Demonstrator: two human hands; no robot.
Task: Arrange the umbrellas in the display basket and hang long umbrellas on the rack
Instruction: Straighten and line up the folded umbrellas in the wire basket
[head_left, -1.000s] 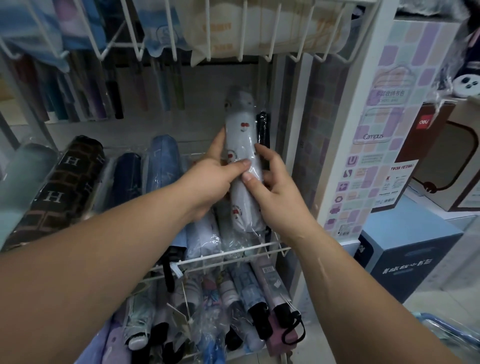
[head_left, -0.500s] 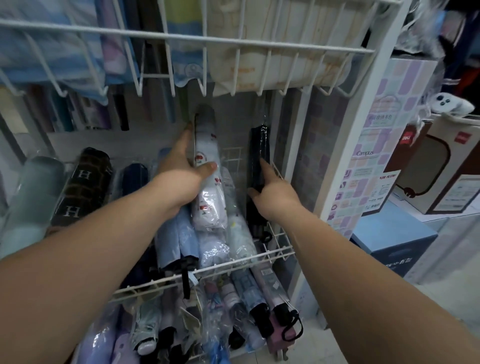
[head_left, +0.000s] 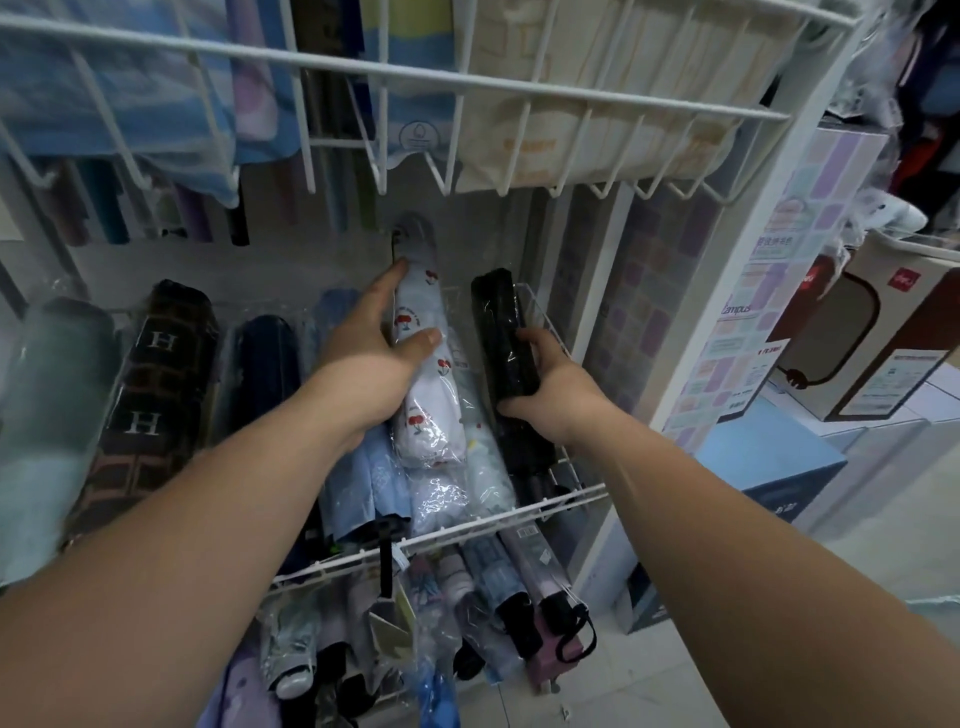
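A white folded umbrella with cherry prints (head_left: 431, 384), wrapped in clear plastic, lies in the middle wire display basket (head_left: 550, 504). My left hand (head_left: 374, 358) grips it near its upper half, thumb across the front. My right hand (head_left: 550, 384) holds a black folded umbrella (head_left: 504, 332) at the basket's right side, fingers curled round its lower part. More folded umbrellas lie beside them: pale blue (head_left: 358, 483), navy (head_left: 260, 374), brown with white H letters (head_left: 150, 395) and pale green (head_left: 47, 400).
An upper wire basket (head_left: 467, 83) with blue and cream packages hangs just above. A lower basket holds several wrapped umbrellas (head_left: 498, 597). To the right stand a white shelf post (head_left: 727, 291) with a pastel poster, boxes (head_left: 872, 332) and tiled floor.
Both hands held the cherry umbrella a second ago. My right hand let go and took the black umbrella at the right, while my left hand laid the cherry umbrella down into the basket.
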